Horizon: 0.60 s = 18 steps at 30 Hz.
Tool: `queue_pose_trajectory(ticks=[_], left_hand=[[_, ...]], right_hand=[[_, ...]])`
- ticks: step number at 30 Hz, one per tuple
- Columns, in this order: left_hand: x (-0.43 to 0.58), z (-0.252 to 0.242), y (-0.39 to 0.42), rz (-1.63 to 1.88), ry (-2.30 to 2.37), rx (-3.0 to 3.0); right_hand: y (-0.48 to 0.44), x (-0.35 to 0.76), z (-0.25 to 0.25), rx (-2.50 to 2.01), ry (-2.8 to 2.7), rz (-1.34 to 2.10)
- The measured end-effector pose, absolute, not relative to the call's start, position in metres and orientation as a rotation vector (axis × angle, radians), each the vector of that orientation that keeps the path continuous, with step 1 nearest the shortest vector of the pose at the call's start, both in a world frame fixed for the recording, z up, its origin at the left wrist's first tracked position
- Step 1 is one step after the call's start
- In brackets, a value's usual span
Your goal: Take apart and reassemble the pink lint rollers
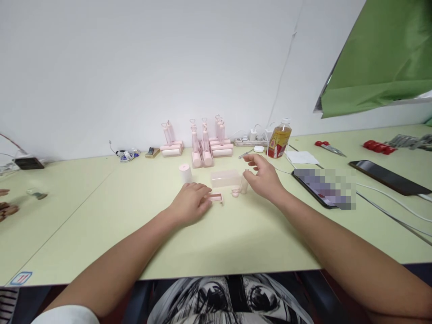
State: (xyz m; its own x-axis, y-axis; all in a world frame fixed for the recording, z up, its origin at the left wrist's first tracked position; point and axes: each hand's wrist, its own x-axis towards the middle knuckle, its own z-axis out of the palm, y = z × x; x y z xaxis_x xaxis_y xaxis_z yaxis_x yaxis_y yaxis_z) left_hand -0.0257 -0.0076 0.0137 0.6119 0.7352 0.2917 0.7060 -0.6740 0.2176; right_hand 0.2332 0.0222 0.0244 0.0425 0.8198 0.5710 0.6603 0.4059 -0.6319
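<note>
My left hand rests low over the table, its fingers closed around the left end of a pink U-shaped plastic piece. My right hand is raised with thumb and fingers apart, beside a small clear tube that stands upright. Whether the thumb touches the tube I cannot tell. Left of the tube lies a small pink cap-like part. Behind these parts is a clear, pinkish plastic box-shaped cover. A white roll with a pink end stands upright beyond my left hand.
Several pink lint rollers line the wall. To the right are a drink bottle, a power strip, a phone, a second phone, cables and red-handled scissors. Another person's hand shows at far left.
</note>
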Motion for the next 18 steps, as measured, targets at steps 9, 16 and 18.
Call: queue_pose_trajectory(ticks=[9,16,18], left_hand=[[-0.027,0.014,-0.004,0.439,1.273,2.753],[-0.026,0.01,-0.003,0.46,1.32,2.738],[-0.026,0.007,-0.002,0.525,1.306,2.689]], right_hand=[[0.018,0.23,0.024,-1.217,-1.789,0.06],[-0.008,0.219,0.036,-0.911,-1.852,-0.124],[-0.013,0.215,0.036,-0.779,-1.944,0.02]])
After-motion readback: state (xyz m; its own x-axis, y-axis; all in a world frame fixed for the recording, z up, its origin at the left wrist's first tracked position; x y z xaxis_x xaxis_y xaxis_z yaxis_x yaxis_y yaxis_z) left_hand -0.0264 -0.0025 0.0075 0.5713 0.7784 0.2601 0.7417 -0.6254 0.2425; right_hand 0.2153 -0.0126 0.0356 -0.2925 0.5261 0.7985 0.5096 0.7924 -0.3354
